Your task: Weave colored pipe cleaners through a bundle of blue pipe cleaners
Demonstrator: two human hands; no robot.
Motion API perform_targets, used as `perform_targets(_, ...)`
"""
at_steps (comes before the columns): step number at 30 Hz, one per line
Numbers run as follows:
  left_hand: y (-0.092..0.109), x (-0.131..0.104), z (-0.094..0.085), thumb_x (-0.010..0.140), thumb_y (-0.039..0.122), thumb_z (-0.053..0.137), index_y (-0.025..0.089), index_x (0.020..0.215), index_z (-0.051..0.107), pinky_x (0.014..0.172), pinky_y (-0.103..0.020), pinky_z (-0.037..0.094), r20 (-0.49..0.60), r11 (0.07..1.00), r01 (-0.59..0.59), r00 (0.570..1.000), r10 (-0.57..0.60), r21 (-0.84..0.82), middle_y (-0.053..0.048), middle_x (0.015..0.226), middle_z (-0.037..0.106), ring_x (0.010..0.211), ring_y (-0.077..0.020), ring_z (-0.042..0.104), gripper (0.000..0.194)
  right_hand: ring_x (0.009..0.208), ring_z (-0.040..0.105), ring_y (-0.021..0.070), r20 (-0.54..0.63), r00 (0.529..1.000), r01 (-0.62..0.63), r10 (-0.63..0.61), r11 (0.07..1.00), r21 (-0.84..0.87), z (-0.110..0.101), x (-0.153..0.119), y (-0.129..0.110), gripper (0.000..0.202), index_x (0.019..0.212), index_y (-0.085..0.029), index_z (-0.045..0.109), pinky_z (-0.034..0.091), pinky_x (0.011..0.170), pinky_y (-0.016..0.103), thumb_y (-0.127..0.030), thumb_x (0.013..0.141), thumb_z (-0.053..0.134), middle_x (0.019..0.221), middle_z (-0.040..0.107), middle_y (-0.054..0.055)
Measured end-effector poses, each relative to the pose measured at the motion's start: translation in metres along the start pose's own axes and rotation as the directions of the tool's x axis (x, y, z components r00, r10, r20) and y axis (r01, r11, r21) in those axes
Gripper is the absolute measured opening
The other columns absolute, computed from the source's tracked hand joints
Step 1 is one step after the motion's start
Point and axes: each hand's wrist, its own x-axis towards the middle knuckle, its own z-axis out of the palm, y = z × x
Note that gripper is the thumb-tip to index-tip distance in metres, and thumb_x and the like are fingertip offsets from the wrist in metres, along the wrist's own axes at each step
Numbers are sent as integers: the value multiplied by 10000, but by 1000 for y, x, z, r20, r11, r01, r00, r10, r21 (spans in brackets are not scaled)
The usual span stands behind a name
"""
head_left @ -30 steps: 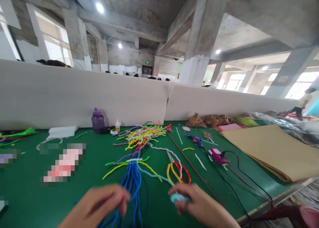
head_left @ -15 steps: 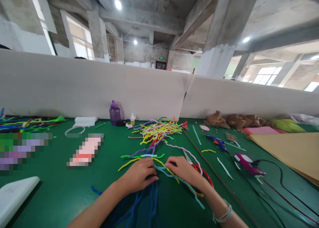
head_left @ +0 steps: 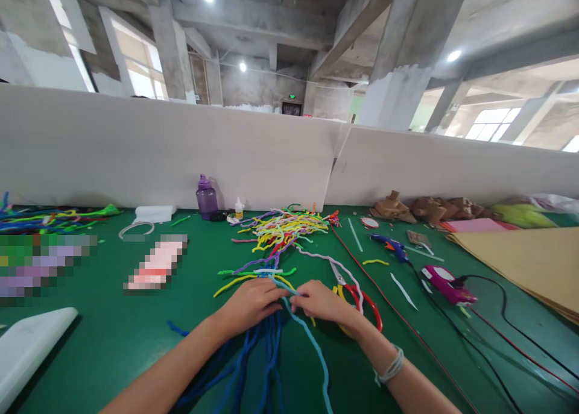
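Note:
Fuzzy craft strands that look like pipe cleaners run down the middle of the table. My left hand (head_left: 259,299) is closed, thumb and fingers pinching a light blue pipe cleaner (head_left: 312,334) where it crosses the bundle. Close beside it, my right hand (head_left: 319,301) also pinches this strand near its upper part, and the long tail hangs toward the front edge. Dark blue pipe cleaners (head_left: 244,366) fan out below my left hand. A yellow pipe cleaner (head_left: 226,285) passes partly behind both hands. Red-handled scissors (head_left: 374,308) lie by my right wrist, partly covered.
A multicoloured heap of pipe cleaners (head_left: 289,228) lies farther back, near a purple bottle (head_left: 207,200) and a small glue bottle (head_left: 239,209). To the right are a blue glue gun (head_left: 392,246), a magenta device (head_left: 447,284) with cables, and brown sheets (head_left: 520,260).
My right hand has moved left, closer to my left hand. The light blue tail has swung from the right toward the front of the table. The view has shifted slightly.

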Motion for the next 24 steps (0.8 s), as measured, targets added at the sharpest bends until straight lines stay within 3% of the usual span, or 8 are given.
perform_targets(3, 3, 1, -1, 963, 288, 416, 219, 1083, 589, 685, -274, 413, 38, 997, -51, 998, 49, 55, -31, 822, 607, 780, -175, 570, 221, 359, 357, 73, 201, 979, -89, 38, 963, 253, -3, -1, 0, 284, 825, -150, 687, 260, 404, 193, -272, 844, 431, 435, 477, -60)
perform_targets(6, 8, 3, -2, 974, 228, 372, 209, 1022, 602, 698, -280, 418, 90, 992, -95, 992, 88, 87, -34, 830, 608, 777, -176, 563, 236, 348, 352, 63, 286, 958, -79, -20, 941, 329, -10, -4, -2, 291, 879, -138, 679, 242, 384, 185, -294, 854, 435, 465, 524, -51)
perform_targets(8, 11, 4, -1, 974, 205, 359, 206, 1079, 587, 716, -285, 427, 98, 990, -106, 991, 97, 92, -42, 855, 609, 798, -182, 565, 252, 362, 356, 59, 253, 966, -34, -51, 946, 323, -17, -7, -2, 293, 882, -139, 676, 255, 393, 182, -329, 859, 454, 486, 537, -48)
perform_targets(10, 13, 5, -1, 977, 204, 344, 199, 1125, 575, 721, -284, 436, 76, 992, -92, 993, 85, 85, -49, 851, 605, 800, -182, 566, 275, 383, 368, 63, 143, 988, 12, -52, 963, 270, -24, -9, 0, 306, 888, -148, 670, 278, 415, 183, -372, 866, 462, 493, 534, -50)
perform_targets(14, 12, 4, 1, 979, 217, 338, 192, 1128, 580, 751, -288, 453, 54, 999, -38, 998, 37, 7, -59, 886, 621, 836, -182, 577, 285, 483, 497, 101, -55, 997, 57, -59, 998, -37, -27, -11, 4, 246, 797, -170, 669, 336, 511, 207, -389, 814, 557, 539, 577, -31)
perform_targets(17, 10, 3, 2, 964, 203, 377, 209, 1142, 567, 836, -296, 453, 53, 997, 6, 999, -1, -81, -59, 1039, 628, 953, -184, 579, 260, 640, 579, 151, -78, 993, 63, -88, 960, -273, -14, -11, 4, 171, 773, -195, 672, 320, 552, 221, -357, 722, 657, 721, 665, 3)
perform_targets(20, 9, 3, 4, 949, 198, 409, 211, 1159, 554, 871, -309, 451, 42, 994, 38, 999, -34, -104, -59, 1086, 628, 994, -189, 579, 255, 699, 587, 180, -131, 988, 18, -85, 894, -447, -2, -11, 1, 116, 750, -189, 663, 276, 549, 237, -282, 739, 595, 751, 673, 39)
perform_targets(24, 9, 3, 5, 954, 216, 401, 214, 1186, 546, 811, -301, 467, 27, 996, 29, 999, -27, -79, -66, 1022, 639, 931, -192, 593, 274, 595, 528, 139, -122, 988, 41, -98, 914, -403, 4, -7, -2, 138, 680, -175, 635, 246, 519, 237, -228, 732, 519, 644, 625, 19)
